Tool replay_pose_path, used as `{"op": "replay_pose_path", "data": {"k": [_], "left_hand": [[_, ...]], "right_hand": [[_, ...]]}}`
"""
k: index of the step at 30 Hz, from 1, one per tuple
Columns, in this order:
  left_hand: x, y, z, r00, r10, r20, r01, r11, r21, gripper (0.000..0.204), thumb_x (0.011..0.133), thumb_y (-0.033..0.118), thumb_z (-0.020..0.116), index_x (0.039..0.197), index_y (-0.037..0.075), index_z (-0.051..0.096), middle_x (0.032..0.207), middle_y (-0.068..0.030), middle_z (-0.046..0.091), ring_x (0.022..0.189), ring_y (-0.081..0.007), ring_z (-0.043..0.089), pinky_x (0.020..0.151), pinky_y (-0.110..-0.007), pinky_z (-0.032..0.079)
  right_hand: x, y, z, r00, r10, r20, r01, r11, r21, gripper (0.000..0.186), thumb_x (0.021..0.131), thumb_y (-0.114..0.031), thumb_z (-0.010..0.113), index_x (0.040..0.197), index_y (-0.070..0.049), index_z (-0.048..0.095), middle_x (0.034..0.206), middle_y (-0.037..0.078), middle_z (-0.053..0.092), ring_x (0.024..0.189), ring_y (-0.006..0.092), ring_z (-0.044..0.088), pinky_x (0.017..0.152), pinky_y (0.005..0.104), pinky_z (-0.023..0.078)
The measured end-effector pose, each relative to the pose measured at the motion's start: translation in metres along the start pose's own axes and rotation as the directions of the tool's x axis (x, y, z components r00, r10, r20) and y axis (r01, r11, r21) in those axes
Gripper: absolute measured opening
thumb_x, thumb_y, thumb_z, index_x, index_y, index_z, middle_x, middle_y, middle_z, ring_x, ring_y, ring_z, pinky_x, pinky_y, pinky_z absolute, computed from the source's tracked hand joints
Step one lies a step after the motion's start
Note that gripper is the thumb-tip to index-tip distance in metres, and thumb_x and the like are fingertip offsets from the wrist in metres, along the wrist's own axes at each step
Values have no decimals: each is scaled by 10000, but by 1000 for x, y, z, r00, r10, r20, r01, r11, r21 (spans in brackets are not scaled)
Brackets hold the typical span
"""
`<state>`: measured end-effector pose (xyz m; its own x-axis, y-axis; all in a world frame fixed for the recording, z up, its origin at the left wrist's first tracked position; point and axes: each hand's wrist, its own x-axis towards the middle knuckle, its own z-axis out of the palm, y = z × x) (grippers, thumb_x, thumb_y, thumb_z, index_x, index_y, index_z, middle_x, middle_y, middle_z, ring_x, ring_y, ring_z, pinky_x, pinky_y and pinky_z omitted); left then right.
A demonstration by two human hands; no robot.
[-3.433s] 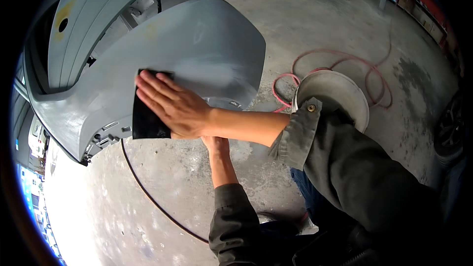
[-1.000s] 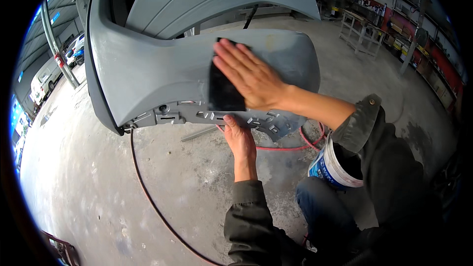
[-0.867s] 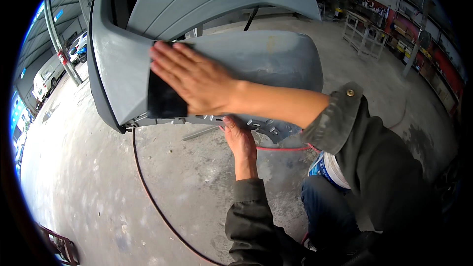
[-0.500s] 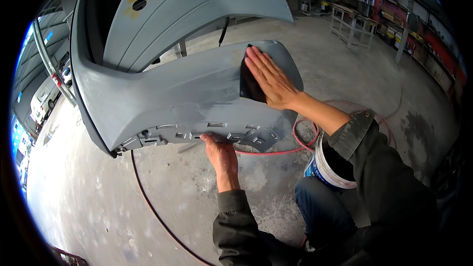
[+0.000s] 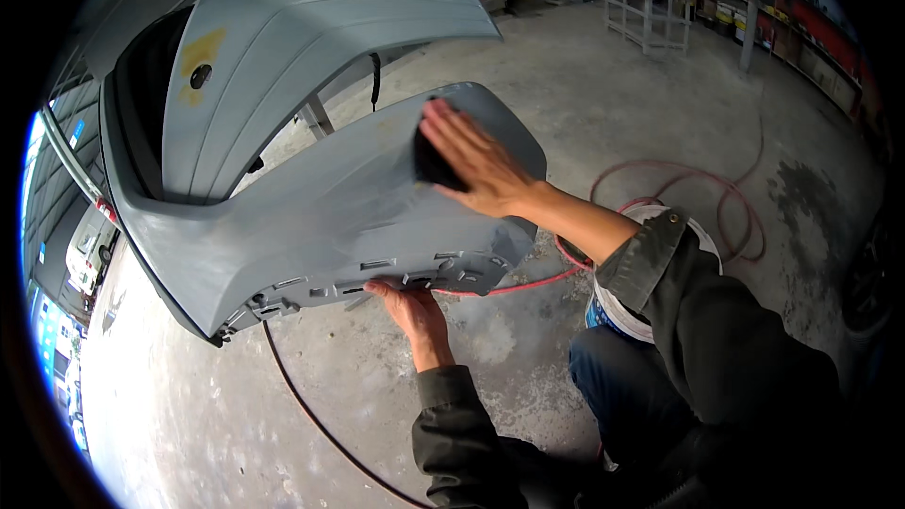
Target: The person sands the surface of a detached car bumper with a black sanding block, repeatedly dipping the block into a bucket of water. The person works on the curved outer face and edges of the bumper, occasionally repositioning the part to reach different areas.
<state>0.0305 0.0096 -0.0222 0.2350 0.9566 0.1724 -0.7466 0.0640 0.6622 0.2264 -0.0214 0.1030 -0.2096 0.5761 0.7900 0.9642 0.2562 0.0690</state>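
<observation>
Right hand (image 5: 479, 166) flat over black sheet (image 5: 432, 166) (blurred, perhaps sandpaper); left hand (image 5: 418, 322) grips grey panel (image 5: 306, 217).

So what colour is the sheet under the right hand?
The sheet is black; see the head view.

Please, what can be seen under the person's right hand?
Under the right hand is a black sheet, showing at the hand's left, over a grey panel. The rest of the sheet and the panel beneath are covered.

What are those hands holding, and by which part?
The left hand holds the grey panel by its slotted lower edge; the right hand lies flat over a black sheet against it.
</observation>
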Motion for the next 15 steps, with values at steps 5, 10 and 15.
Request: {"op": "replay_pose_path", "data": {"k": [5, 10, 15], "left_hand": [[4, -9, -2, 998, -29, 63, 22, 994, 108, 803, 955, 665, 396, 1533, 117, 294, 1522, -60, 399, 1328, -201, 433, 1099, -367, 364], [4, -4, 0, 999, -38, 12, 37, 998, 47, 775, 957, 653, 403, 1507, 112, 336, 1490, -61, 432, 1318, -204, 446, 1101, -373, 364], [3, -5, 4, 1000, -19, -1, 19, 1000, 5, 795, 937, 647, 438, 1480, 72, 365, 1458, -72, 468, 1296, -213, 471, 1111, -381, 367]], "right_hand": [[16, -45, 13, 995, 82, -53, -80, 996, 35, 928, 755, -229, 658, 1502, 101, 217, 1598, 287, 135, 1508, 405, 86, 1227, 506, 106], [38, -59, 17, 987, -161, 15, 158, 978, 138, 927, 709, -126, 599, 1531, 43, 206, 1620, 226, 147, 1518, 345, 105, 1238, 477, 110], [-8, 1, -6, 995, 93, -43, -93, 996, 10, 978, 810, -374, 722, 1543, 9, 201, 1622, 209, 152, 1519, 343, 100, 1226, 475, 135]]}}
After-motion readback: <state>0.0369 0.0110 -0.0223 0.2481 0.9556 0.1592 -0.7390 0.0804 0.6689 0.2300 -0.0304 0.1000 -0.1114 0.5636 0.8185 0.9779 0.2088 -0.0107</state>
